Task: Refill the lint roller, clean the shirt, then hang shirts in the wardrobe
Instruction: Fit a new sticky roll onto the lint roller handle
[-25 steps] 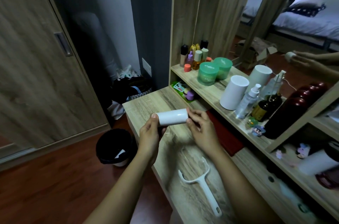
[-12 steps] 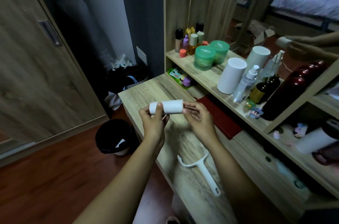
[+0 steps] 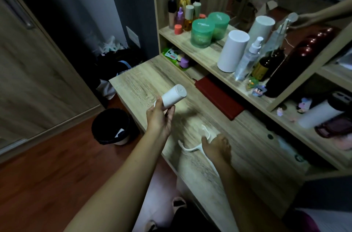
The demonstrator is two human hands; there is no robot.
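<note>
Refill roll (image 3: 172,96): white adhesive cylinder, held up above the desk near the middle of the view; it tilts with its closed end cap toward 1 o'clock and its lower end in the palm; I judge it is kept raised so the open end is ready to meet the holder.
Left hand (image 3: 159,120): fingers curled around the lower part of the roll, thumb on one side and the others on the other side; the grip is at the end only, so most of the sticky surface stays untouched.
Lint roller handle (image 3: 192,148): white plastic frame, lying flat on the desk at about 5 o'clock from the roll; its forked end points toward 11 o'clock, its long grip runs toward 5 o'clock under the right forearm; it carries no roll.
Right hand (image 3: 216,146): palm down on the handle, fingers bent over the frame; the picture is blurred here, so I cannot tell if they already close on it or only touch it.
Desk (image 3: 144,81): pale wood top, bare around the work; it gives a flat place for the frame to wait.
Trash bin (image 3: 111,126): black, on the floor at 9 o'clock from the handle, well apart from the hands.
Step in hand: probably picking up the frame to push the roll on it; the shirt is not in view.
</note>
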